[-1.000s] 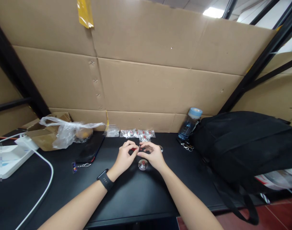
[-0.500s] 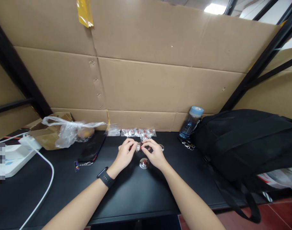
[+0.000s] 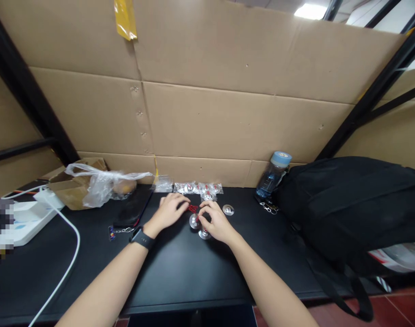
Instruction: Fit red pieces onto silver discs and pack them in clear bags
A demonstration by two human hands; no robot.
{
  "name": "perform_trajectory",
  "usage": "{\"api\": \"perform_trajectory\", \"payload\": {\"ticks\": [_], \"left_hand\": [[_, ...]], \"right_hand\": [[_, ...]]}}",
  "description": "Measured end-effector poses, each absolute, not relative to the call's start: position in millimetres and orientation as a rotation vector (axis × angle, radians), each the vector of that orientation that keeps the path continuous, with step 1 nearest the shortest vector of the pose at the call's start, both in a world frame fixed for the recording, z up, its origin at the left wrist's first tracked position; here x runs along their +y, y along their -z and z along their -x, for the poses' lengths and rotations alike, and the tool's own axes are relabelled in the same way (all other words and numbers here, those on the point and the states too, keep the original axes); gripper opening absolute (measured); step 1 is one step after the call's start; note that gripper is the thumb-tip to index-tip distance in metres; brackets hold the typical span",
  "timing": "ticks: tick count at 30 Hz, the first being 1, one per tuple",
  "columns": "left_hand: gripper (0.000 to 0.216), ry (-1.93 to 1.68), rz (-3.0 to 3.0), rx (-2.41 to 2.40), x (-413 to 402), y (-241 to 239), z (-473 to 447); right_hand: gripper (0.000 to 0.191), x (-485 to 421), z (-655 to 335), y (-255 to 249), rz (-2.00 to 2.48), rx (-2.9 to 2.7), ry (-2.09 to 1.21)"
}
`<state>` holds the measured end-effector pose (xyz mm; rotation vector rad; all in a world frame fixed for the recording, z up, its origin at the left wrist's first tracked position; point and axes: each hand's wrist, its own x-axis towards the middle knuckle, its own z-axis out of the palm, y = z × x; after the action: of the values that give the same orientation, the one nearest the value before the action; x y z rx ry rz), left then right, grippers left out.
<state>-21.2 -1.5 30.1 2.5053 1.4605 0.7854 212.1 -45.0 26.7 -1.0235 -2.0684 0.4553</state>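
My left hand (image 3: pixel 169 211), with a black watch on its wrist, lies low on the black table (image 3: pixel 180 272), its fingertips closed on a small red cord (image 3: pixel 192 208). My right hand (image 3: pixel 217 223) is curled beside it, fingers pinched on a small silver disc (image 3: pixel 194 221) joined to that cord. A second silver disc (image 3: pixel 204 234) lies on the table under the right hand's edge. A third disc (image 3: pixel 228 210) lies apart to the right. Several small clear bags of the same discs (image 3: pixel 197 188) sit along the cardboard wall behind.
A black backpack (image 3: pixel 350 204) fills the right side, with a blue-capped bottle (image 3: pixel 272 177) and keys (image 3: pixel 267 207) beside it. On the left are a black phone (image 3: pixel 130 210) with a keychain, a plastic bag on a cardboard box (image 3: pixel 91 184), and a white cable (image 3: pixel 66 268).
Both hands have come down from a raised hold to the table and shifted slightly back. The disc and red cord came down with them, next to the second disc.
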Motion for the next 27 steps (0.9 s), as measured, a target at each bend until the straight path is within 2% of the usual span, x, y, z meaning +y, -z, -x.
{"api": "perform_trajectory", "payload": {"ticks": [5, 9, 13, 14, 18, 23, 27], "left_hand": [[0.037, -0.910, -2.347, 2.195, 28.6, -17.3, 67.3], [0.026, -0.937, -2.338, 2.278, 40.3, -0.7, 81.2], [0.028, -1.073, -2.320, 2.305, 40.6, -0.8, 79.1], [0.028, -1.117, -2.312, 2.306, 38.9, -3.8, 77.3], [0.030, -1.205, -2.324, 2.187, 26.9, -18.9, 63.6], [0.026, -1.233, -2.457, 1.806, 4.8, -25.9, 25.6], [0.024, -1.009, -2.636, 1.439, -12.7, -24.3, -7.6]], "right_hand": [[0.008, -49.9, -208.6, -29.9, 1.027, -2.117, -0.545], [0.008, -55.0, -204.8, -33.4, 1.014, -2.186, -0.623], [0.005, -55.6, -210.2, -35.0, 1.001, -2.258, -0.647], [0.010, -54.7, -214.0, -35.6, 1.005, -2.276, -0.649], [0.033, -49.0, -233.5, -38.3, 1.048, -2.382, -0.675], [0.021, -43.2, -246.2, -36.6, 1.081, -2.447, -0.741], [0.015, -43.0, -246.4, -36.5, 1.121, -2.430, -0.824]]}}
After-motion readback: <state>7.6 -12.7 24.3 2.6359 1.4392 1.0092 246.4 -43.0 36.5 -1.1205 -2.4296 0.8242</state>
